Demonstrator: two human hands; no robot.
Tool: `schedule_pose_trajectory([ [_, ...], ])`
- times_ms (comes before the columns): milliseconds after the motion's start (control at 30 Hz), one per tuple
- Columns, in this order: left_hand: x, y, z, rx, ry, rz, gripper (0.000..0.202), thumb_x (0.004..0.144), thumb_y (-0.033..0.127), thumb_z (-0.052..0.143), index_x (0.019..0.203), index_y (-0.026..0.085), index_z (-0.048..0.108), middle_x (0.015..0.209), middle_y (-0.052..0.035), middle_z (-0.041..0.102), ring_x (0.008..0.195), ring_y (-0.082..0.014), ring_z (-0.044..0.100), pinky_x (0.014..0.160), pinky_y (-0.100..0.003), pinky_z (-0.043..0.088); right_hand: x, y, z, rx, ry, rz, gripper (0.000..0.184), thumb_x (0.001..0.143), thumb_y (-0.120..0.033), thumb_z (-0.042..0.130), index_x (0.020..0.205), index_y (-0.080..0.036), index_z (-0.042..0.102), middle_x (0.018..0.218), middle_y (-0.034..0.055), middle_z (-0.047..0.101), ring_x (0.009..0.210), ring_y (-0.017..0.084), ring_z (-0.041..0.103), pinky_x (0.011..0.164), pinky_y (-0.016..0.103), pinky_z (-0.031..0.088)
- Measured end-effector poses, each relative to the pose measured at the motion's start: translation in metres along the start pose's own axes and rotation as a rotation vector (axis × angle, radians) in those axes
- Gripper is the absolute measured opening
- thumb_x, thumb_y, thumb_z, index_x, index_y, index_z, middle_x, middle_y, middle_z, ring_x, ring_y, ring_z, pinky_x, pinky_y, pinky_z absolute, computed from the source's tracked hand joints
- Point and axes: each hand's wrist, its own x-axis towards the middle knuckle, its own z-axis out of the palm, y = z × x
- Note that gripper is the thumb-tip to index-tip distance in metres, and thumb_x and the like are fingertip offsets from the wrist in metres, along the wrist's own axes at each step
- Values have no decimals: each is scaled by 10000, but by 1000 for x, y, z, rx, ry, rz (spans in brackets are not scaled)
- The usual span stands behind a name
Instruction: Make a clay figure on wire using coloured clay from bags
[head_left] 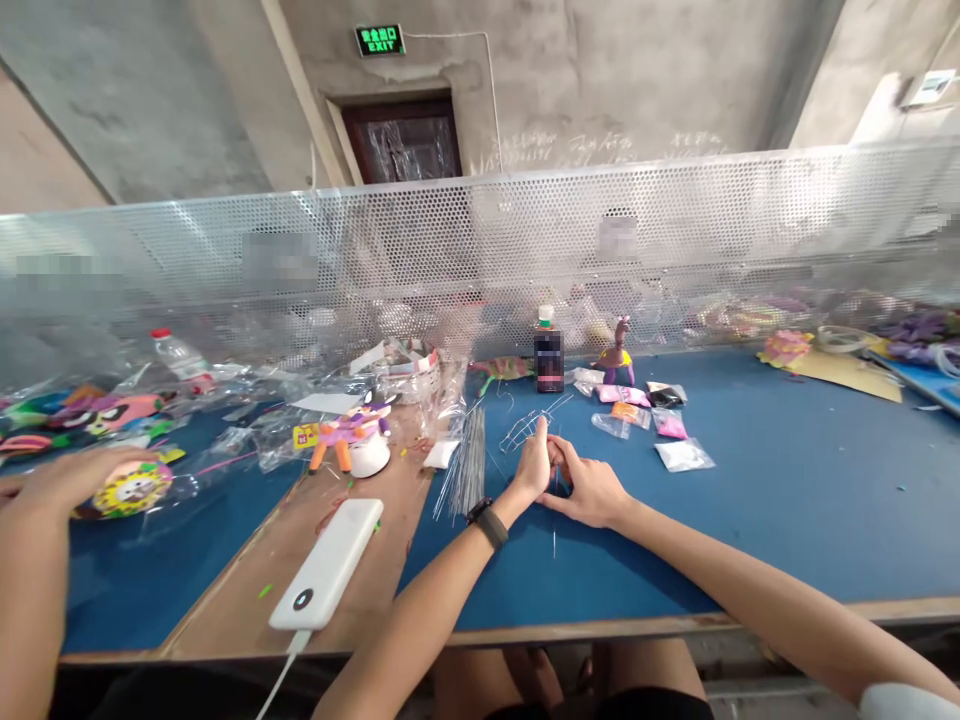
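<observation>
My left hand (534,464) and my right hand (589,487) meet over the blue table (787,500), fingers pinched together. Both grip a bent thin wire piece (531,428) that rises just beyond the left thumb. A black band sits on my left wrist. A bundle of straight thin wires (466,465) lies on the table just left of my left hand. Small plastic bags of coloured bits (649,415) lie beyond my right hand.
A white power bank (328,563) with a cable rests on a wooden board (247,590). A dark bottle (548,352), a purple figure (618,355) and a colourful toy figure (347,432) stand further back. Another person's arm (45,520) works at the left. A perforated screen (480,250) bounds the far edge.
</observation>
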Motion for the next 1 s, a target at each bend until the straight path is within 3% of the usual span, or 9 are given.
schedule_pose_trajectory([
  [133, -5, 7, 5, -168, -125, -6, 831, 901, 900, 166, 508, 216, 426, 395, 0, 376, 359, -97, 329, 392, -255, 299, -2, 2, -2, 35, 60, 2, 1037, 825, -628, 752, 1650, -251, 250, 1062, 94, 765, 916, 329, 759, 674, 321, 487],
  [233, -10, 17, 5, -275, -159, 60, 763, 904, 883, 304, 745, 187, 572, 528, 16, 493, 460, -113, 449, 483, -256, 436, 2, 9, -8, 60, 129, 4, 1043, 820, -616, 776, 1663, -318, 240, 1188, 92, 712, 934, 293, 748, 684, 313, 510],
  [367, -12, 23, 4, -362, -145, 82, 571, 947, 771, 453, 1080, 221, 531, 674, 34, 541, 635, -146, 579, 620, -269, 515, 7, 25, -15, 47, 157, -55, 894, 828, -651, 767, 1587, -336, 415, 1132, 64, 678, 817, 229, 716, 656, 293, 498],
  [433, -11, 21, 4, -384, -118, 73, 531, 948, 728, 510, 1140, 235, 469, 780, 24, 579, 676, -143, 605, 659, -278, 523, 8, 31, -14, 54, 155, -116, 682, 862, -675, 723, 1404, -279, 602, 1058, 63, 692, 784, 219, 703, 647, 290, 481],
  [500, -9, 19, 3, -372, -81, 87, 513, 939, 686, 565, 1145, 234, 436, 884, 6, 597, 695, -131, 611, 698, -284, 526, 8, 34, -12, 83, 160, -158, 501, 922, -687, 643, 1119, -229, 694, 938, 60, 704, 743, 211, 688, 647, 291, 465],
  [567, -7, 20, 3, -320, -41, 149, 497, 931, 644, 612, 1142, 230, 434, 950, -8, 591, 733, -123, 612, 750, -283, 530, 7, 33, -10, 133, 156, -175, 474, 979, -677, 558, 942, -216, 661, 835, 53, 697, 683, 199, 664, 645, 295, 451],
  [733, -9, 27, 1, -37, -92, 293, 473, 971, 644, 536, 1180, 222, 572, 1007, -51, 608, 773, -153, 593, 680, -264, 504, 8, 28, -13, 325, 118, -140, 474, 1035, -642, 463, 906, -213, 618, 753, 49, 711, 645, 197, 653, 643, 293, 457],
  [833, -14, 22, 0, 178, -95, 423, 493, 983, 639, 499, 937, 190, 696, 1015, -97, 651, 880, -205, 612, 710, -282, 500, 10, 27, -15, 445, 98, -118, 562, 1073, -615, 360, 814, -204, 643, 754, 60, 736, 628, 184, 659, 672, 295, 493],
  [1000, -24, 16, -8, 193, 128, 479, 595, 1049, 633, 304, 962, 201, 704, 790, -58, 664, 671, -177, 590, 624, -295, 466, 8, 26, -18, 573, 0, -53, 588, 1083, -621, 290, 868, -203, 643, 780, 35, 741, 508, 139, 601, 581, 286, 482],
])
